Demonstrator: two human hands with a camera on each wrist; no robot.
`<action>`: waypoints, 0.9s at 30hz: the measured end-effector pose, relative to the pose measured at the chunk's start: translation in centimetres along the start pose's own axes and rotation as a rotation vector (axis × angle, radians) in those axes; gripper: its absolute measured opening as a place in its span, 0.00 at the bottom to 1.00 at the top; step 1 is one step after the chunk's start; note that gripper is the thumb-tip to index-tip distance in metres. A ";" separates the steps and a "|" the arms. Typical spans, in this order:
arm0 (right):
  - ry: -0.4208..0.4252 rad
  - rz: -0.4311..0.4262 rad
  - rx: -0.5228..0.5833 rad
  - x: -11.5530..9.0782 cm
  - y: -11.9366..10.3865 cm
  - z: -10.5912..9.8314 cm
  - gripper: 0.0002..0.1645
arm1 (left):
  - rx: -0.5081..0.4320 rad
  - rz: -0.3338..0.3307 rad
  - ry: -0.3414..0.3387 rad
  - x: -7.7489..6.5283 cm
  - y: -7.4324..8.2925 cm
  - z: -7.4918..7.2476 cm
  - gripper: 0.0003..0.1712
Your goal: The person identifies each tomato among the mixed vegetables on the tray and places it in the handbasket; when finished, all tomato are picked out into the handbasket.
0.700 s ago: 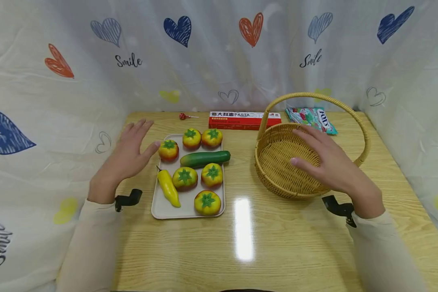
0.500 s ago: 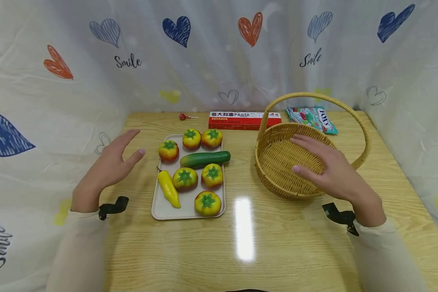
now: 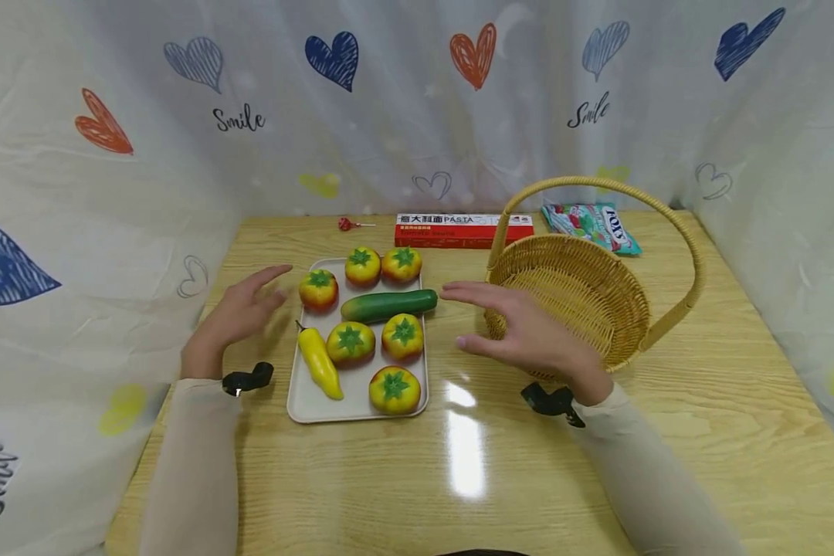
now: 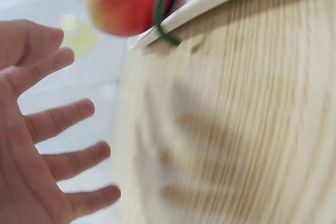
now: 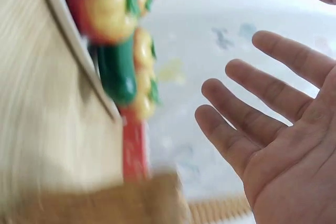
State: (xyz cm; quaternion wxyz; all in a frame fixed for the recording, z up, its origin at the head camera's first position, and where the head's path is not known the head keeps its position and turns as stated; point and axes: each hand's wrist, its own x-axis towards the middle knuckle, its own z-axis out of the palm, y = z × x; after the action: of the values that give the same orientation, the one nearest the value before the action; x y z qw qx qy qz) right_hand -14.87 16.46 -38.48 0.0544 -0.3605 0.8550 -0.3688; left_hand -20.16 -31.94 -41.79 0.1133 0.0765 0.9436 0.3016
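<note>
A pale tray (image 3: 354,413) on the table carries several round yellow-red fruits with green leafy tops, one of them (image 3: 318,291) at its left edge. A cucumber-like green vegetable (image 3: 388,306) lies across the tray, and a yellow pepper (image 3: 320,363) lies at its left side. My left hand (image 3: 243,313) hovers just left of the tray, fingers spread and holding nothing; the left wrist view shows its fingers (image 4: 58,121) apart. Over the left rim of the wicker basket (image 3: 570,293) is my right hand (image 3: 528,328), holding nothing, its fingers pointing toward the tray.
Behind the tray stands a red pasta box (image 3: 462,230), with a small red lollipop (image 3: 347,224) to its left. A teal FOX'S candy bag (image 3: 591,226) lies behind the basket, whose tall handle (image 3: 601,182) arches up. A heart-printed curtain (image 3: 389,116) closes off the back and sides.
My right hand has moved left from above the basket toward the tray. The left hand drew away to the left, then came back nearer to the tray. The tray's contents stay put.
</note>
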 end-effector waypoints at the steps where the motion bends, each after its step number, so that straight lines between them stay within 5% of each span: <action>1: -0.016 -0.004 0.024 0.7 -0.1 0.6 0.39 | -0.001 -0.002 -0.018 0.6 -0.1 0.3 0.35; 12: -0.146 -0.040 0.094 6.0 0.4 6.0 0.35 | 0.027 -0.024 -0.106 4.1 0.3 1.6 0.34; 20: -0.123 -0.109 0.012 6.7 0.8 6.7 0.35 | 0.128 -0.051 -0.126 4.4 0.7 1.6 0.38; 27: -0.131 -0.074 -0.078 7.0 1.4 7.2 0.35 | 0.152 -0.059 -0.134 4.6 1.2 1.5 0.39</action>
State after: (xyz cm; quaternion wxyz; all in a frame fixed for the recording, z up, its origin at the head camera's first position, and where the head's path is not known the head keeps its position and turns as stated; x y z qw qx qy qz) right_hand -18.24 8.23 -43.41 0.0823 -0.4171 0.8493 -0.3129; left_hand -24.05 -29.17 -43.10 0.1788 0.0769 0.9559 0.2200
